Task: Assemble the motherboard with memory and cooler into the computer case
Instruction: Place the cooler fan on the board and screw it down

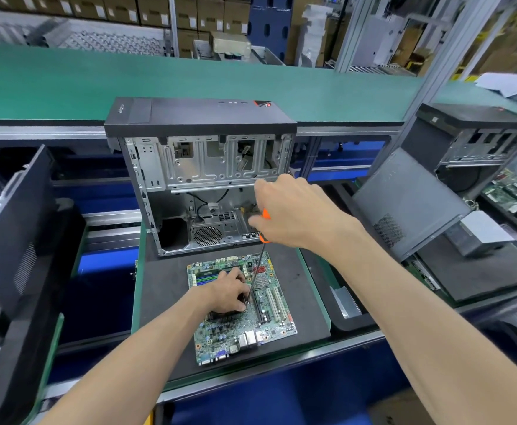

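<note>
A: Where's the motherboard (274, 314)?
B: Flat on the black mat (165, 289), just in front of the open computer case (200, 176). Not in the case yet. Port side faces the person.

A: Cooler?
B: On the board, left of centre, mostly hidden under the left hand (231, 294). Only a dark edge of the cooler (212, 315) shows. Fingers curl down over its top, gripping it.

A: Memory?
B: A stick (209, 273) sits in the slots at the board's far-left corner, just beyond the left hand.

A: Right hand?
B: The right hand (294, 210) is raised above the board's far edge, in front of the case opening. Fingers wrapped tight on the orange handle of a screwdriver (257, 271). The shaft slants down; its tip lands at the cooler's right edge, beside the left fingertips.

A: Anything else near the board?
B: A grey side panel (410, 204) leans tilted, well right of it. Another dark panel (15, 228) stands far left. A second open case (477, 142) is beyond the grey panel.
</note>
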A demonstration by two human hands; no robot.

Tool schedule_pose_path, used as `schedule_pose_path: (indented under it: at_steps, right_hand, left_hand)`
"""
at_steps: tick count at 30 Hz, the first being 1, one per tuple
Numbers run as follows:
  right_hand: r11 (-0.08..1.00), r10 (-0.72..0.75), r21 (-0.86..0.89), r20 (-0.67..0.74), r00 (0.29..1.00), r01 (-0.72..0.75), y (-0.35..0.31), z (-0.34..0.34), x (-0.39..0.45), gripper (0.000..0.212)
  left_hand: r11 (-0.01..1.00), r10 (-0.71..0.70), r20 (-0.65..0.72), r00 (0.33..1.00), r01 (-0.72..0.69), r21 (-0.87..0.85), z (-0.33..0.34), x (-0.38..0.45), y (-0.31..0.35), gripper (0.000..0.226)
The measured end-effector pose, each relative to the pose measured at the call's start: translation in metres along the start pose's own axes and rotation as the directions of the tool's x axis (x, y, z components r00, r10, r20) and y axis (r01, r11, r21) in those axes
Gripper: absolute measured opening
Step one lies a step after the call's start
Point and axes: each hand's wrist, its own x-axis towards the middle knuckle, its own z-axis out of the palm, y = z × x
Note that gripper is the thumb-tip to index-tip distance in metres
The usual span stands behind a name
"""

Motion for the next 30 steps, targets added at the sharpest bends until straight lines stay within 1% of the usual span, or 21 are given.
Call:
schedule_pose_path:
  at_steps: [1,2,3,4,6,8,9,10,13,15,17,19,20,21,22,24,25,26,28,29,30]
  right_hand:
    - [0.992,-0.043,0.118,0.068,0.997,0.035,0.002,-0.003,0.0,0.021]
    - [0.975,-0.077,0.217,0.128,0.989,0.047,0.004,-0.006,0.001,0.025]
    - [0.962,-0.086,0.27,0.167,0.982,0.038,0.004,-0.007,0.001,0.028]
    - [0.963,-0.06,0.269,0.157,0.986,0.016,0.003,-0.005,0.001,0.026]
    - [0.991,0.027,0.128,0.042,0.999,-0.032,-0.002,0.0,0.0,0.017]
    - [0.996,0.072,-0.041,-0.053,0.996,-0.074,-0.002,0.006,0.0,0.025]
    - [0.997,0.053,-0.049,-0.068,0.996,-0.057,0.0,0.005,0.0,0.026]
    - [1.0,0.023,-0.003,-0.038,0.999,-0.023,0.002,0.003,0.0,0.025]
    - [0.961,-0.077,0.273,0.127,0.989,0.04,0.009,-0.005,0.001,0.024]
    - [0.949,-0.062,0.314,0.105,0.992,0.026,0.01,-0.004,0.001,0.02]
    - [0.976,0.013,0.217,0.031,0.999,-0.02,0.005,0.003,0.0,0.016]
    - [0.996,0.091,0.016,-0.068,0.994,-0.09,-0.001,0.01,-0.001,0.026]
    - [0.993,0.097,-0.052,-0.117,0.988,-0.103,-0.002,0.011,0.0,0.029]
    - [0.993,0.078,-0.074,-0.136,0.988,-0.088,-0.002,0.009,0.001,0.03]
    - [0.998,0.044,-0.037,-0.099,0.994,-0.048,-0.001,0.007,0.001,0.028]
    - [0.978,-0.038,0.206,0.07,0.997,0.022,0.006,-0.001,0.001,0.023]
    - [0.952,-0.056,0.305,0.145,0.988,0.009,0.01,-0.005,0.001,0.025]
    - [0.937,-0.056,0.349,0.182,0.982,-0.011,0.013,-0.007,0.001,0.027]
    - [0.944,-0.002,0.326,0.165,0.986,-0.052,0.014,-0.005,0.0,0.022]
    - [0.96,0.039,0.272,0.129,0.991,-0.073,0.012,-0.003,0.0,0.016]
    - [0.977,0.082,0.191,0.082,0.993,-0.097,0.009,0.001,-0.001,0.017]
  left_hand:
    - [1.0,0.001,0.002,1.0,-0.001,0.003,0.0,0.0,0.0,0.025]
    - [1.0,0.003,0.002,1.0,-0.003,0.005,0.0,0.001,0.0,0.026]
    - [1.0,0.005,0.001,1.0,-0.005,0.003,0.0,0.001,0.0,0.026]
    - [1.0,0.006,0.002,1.0,-0.006,0.0,-0.001,0.0,0.0,0.025]
    - [1.0,0.005,0.004,1.0,-0.005,-0.006,-0.001,0.0,0.0,0.023]
    - [1.0,0.005,0.006,1.0,-0.004,-0.009,-0.001,-0.001,0.0,0.022]
    - [1.0,0.005,0.003,1.0,-0.005,-0.011,-0.001,-0.001,-0.001,0.022]
    - [1.0,0.005,0.001,1.0,-0.005,-0.013,-0.001,-0.001,-0.001,0.023]
    - [1.0,0.006,-0.006,1.0,-0.006,-0.021,0.0,0.0,-0.002,0.024]
    - [1.0,0.01,-0.001,1.0,-0.01,-0.019,0.001,0.0,-0.002,0.021]
    - [1.0,0.014,0.0,1.0,-0.014,-0.015,0.001,0.001,-0.003,0.015]
    - [1.0,0.015,-0.005,1.0,-0.015,-0.016,0.001,0.001,-0.004,0.013]
    - [1.0,0.016,-0.012,1.0,-0.016,-0.017,0.001,0.002,-0.004,0.013]
    - [1.0,0.017,-0.017,1.0,-0.017,-0.016,0.002,0.002,-0.005,0.014]
    - [1.0,0.017,-0.022,1.0,-0.017,-0.011,0.003,0.002,-0.005,0.014]
    - [1.0,0.013,-0.027,1.0,-0.012,0.004,0.004,0.004,-0.006,0.016]
    - [1.0,0.011,-0.028,1.0,-0.011,0.01,0.005,0.005,-0.007,0.018]
    - [1.0,0.01,-0.027,1.0,-0.01,0.01,0.005,0.006,-0.007,0.021]
    - [1.0,0.011,-0.02,1.0,-0.011,-0.001,0.005,0.007,-0.008,0.023]
    - [1.0,0.01,-0.018,1.0,-0.01,-0.008,0.005,0.007,-0.008,0.023]
    - [1.0,0.009,-0.017,1.0,-0.009,-0.011,0.005,0.006,-0.008,0.023]
